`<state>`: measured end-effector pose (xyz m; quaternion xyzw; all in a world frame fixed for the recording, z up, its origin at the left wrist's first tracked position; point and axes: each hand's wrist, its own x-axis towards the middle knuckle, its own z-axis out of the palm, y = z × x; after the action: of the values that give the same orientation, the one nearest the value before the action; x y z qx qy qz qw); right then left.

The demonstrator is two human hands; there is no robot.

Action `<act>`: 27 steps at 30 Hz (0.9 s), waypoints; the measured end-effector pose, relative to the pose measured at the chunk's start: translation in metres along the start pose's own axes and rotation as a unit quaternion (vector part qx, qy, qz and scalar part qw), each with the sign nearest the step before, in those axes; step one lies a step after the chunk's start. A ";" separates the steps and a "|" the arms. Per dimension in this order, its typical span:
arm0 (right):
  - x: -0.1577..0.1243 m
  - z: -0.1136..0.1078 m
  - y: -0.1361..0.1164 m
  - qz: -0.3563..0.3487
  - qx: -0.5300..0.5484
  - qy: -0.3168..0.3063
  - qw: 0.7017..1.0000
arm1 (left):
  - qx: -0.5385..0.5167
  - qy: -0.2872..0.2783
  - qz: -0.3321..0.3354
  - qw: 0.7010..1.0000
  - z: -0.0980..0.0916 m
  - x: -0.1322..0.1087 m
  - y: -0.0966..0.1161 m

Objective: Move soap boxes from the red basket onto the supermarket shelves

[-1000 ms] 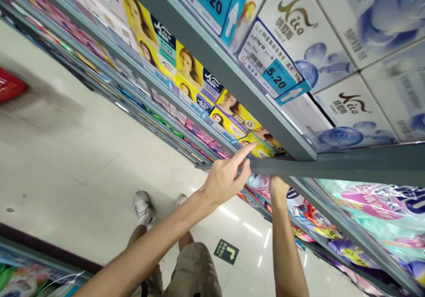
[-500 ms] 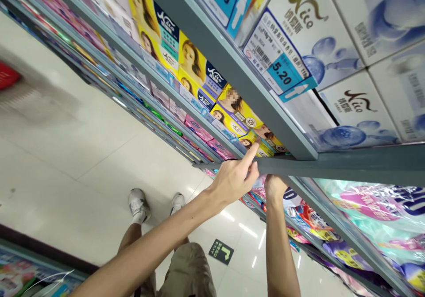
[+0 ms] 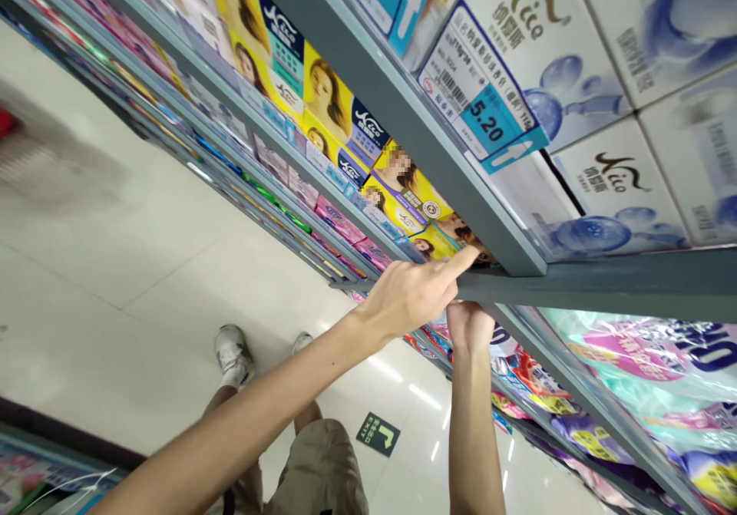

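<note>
My left hand (image 3: 411,292) reaches over the edge of a grey shelf. Its index finger is stretched out, with the tip at the yellow soap box (image 3: 434,245) at the end of the row, while the other fingers are bent and no held thing shows. More yellow boxes (image 3: 403,206) with pictures of people stand in line beside it. My right hand (image 3: 472,325) is raised just under the grey shelf upright (image 3: 622,281), near bagged goods. The upright and the wrist hide most of its fingers.
White boxes (image 3: 619,185) with blue drops fill the nearer shelf, behind a price tag (image 3: 480,97). Shiny bags (image 3: 645,354) lie on the shelves at right. Below are the tiled floor (image 3: 166,262), an exit sign (image 3: 378,434) and my shoes (image 3: 233,350).
My left index fingertip has moved right, deeper toward the last yellow box. My right hand has shifted slightly left. The view has drifted a little.
</note>
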<state>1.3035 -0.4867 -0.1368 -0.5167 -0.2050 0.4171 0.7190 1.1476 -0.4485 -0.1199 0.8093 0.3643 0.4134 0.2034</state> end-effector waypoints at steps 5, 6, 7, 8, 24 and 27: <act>-0.001 -0.002 0.004 0.003 0.014 -0.010 1.000 | 0.104 -0.062 0.067 0.990 -0.003 0.010 -0.005; -0.001 -0.003 0.005 0.002 0.018 -0.012 1.000 | 0.116 -0.067 0.070 0.989 -0.003 0.012 -0.005; 0.000 -0.003 0.006 0.002 0.022 -0.013 1.000 | 0.125 -0.071 0.071 0.987 -0.003 0.013 -0.005; 0.000 -0.003 0.006 0.003 0.028 -0.014 1.000 | 0.130 -0.073 0.070 0.986 -0.003 0.015 -0.005; 0.005 -0.008 0.009 -0.008 0.002 -0.033 0.999 | 0.090 -0.024 0.100 0.991 0.006 0.017 -0.007; 0.003 -0.009 0.008 0.010 0.014 -0.032 0.999 | 0.090 -0.013 0.093 0.992 0.010 0.020 -0.007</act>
<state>1.3083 -0.4887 -0.1476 -0.4953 -0.2169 0.4432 0.7150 1.1611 -0.4295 -0.1199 0.8598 0.3210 0.3855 0.0950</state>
